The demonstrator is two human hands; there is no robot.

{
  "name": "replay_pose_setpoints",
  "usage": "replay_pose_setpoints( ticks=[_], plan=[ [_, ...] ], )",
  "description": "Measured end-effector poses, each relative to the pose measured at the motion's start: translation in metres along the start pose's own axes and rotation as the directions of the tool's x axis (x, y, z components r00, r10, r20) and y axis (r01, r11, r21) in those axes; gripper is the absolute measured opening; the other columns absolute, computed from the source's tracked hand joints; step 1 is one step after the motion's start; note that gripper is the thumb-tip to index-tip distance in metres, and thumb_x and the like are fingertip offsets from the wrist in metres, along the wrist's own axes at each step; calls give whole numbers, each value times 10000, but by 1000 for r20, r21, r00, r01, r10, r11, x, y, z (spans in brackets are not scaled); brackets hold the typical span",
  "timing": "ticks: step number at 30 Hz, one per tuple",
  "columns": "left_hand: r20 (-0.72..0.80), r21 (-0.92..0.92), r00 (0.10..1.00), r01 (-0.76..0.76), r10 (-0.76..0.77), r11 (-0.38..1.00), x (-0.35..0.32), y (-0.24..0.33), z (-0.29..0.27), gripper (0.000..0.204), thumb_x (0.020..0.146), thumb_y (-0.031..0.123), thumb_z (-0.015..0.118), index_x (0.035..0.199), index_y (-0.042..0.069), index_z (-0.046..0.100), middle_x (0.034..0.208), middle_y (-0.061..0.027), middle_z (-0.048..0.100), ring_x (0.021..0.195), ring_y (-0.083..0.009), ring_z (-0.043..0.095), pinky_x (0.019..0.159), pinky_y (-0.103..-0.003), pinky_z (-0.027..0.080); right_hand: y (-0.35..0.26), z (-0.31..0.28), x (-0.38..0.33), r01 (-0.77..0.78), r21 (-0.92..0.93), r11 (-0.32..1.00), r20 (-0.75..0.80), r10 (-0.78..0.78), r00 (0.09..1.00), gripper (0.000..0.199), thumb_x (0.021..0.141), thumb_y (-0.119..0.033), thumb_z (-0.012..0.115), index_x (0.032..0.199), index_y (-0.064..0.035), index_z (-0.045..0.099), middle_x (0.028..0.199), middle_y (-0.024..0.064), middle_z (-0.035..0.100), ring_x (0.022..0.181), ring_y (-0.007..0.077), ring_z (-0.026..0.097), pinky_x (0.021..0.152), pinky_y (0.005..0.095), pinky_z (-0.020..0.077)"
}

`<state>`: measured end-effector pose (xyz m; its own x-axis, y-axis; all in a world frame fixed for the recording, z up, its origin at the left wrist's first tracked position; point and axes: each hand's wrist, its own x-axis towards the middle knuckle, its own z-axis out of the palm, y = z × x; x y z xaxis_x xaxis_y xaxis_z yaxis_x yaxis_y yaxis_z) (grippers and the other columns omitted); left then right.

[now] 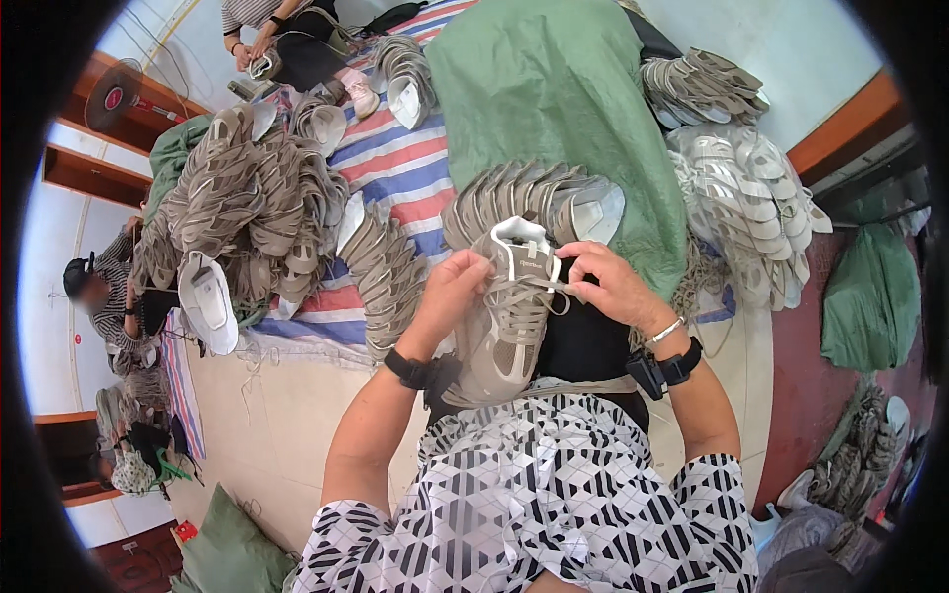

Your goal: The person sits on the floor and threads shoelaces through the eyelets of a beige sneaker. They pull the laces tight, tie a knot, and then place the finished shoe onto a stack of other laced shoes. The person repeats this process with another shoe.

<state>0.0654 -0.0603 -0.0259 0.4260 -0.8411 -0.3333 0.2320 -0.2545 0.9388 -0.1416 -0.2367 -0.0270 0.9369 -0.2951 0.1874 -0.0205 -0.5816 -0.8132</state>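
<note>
A beige-brown sneaker [509, 341] rests on my lap with its toe toward me and its white-lined opening away from me. Pale laces [524, 314] criss-cross its front, with a loop hanging to the right. My right hand [608, 287] is closed, thumb and fingers pinching a lace beside the tongue [529, 259]. At the opposite edge of the opening, my left hand [457, 289] has its fingertips pressed together against the shoe; what lies between them is hidden.
Stacked shoe uppers [534, 203] sit just beyond the sneaker, with another row [381, 282] to the left. A big heap [247, 198] lies on striped sheeting [415, 178]. Green sacking [544, 89] stands ahead; bagged uppers [741, 208] are at right. Other people [104, 296] sit left and far left.
</note>
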Motion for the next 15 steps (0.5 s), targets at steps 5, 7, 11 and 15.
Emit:
replay_pose_setpoints(
  ticks=[5, 7, 11, 15],
  plan=[
    [77, 131, 997, 13, -24, 991, -3, 11, -2, 145, 907, 207, 574, 828, 89, 599, 650, 69, 475, 493, -14, 357, 454, -174, 261, -2, -13, -17, -71, 44, 997, 0, 71, 997, 111, 791, -96, 649, 751, -29, 570, 1215, 118, 591, 1121, 275, 532, 949, 361, 412],
    [101, 157, 994, 23, -39, 987, -3, 13, -4, 153, 912, 205, 577, 818, 85, 598, 658, 66, 488, 501, -17, 379, 464, -172, 285, -5, -15, -18, -178, 68, 982, -56, 181, 982, 81, 812, -100, 648, 825, -24, 625, 1204, 116, 603, 1107, 266, 547, 945, 350, 423],
    [118, 261, 993, -5, -27, 965, 3, 11, -8, 173, 919, 218, 584, 817, 78, 593, 668, 58, 501, 508, -22, 410, 468, -176, 321, -10, 0, -11, -94, -46, 994, -248, 80, 965, 79, 824, -87, 637, 883, -42, 666, 1033, 95, 659, 986, 246, 595, 844, 346, 452],
    [104, 209, 993, 35, -57, 977, 3, 14, -5, 210, 925, 250, 597, 815, 71, 591, 667, 54, 505, 514, -26, 436, 468, -185, 358, -34, 14, 24, -1, -135, 991, -288, -38, 957, 66, 812, -100, 649, 865, -66, 669, 772, 70, 660, 733, 250, 621, 692, 353, 457]
  ],
)
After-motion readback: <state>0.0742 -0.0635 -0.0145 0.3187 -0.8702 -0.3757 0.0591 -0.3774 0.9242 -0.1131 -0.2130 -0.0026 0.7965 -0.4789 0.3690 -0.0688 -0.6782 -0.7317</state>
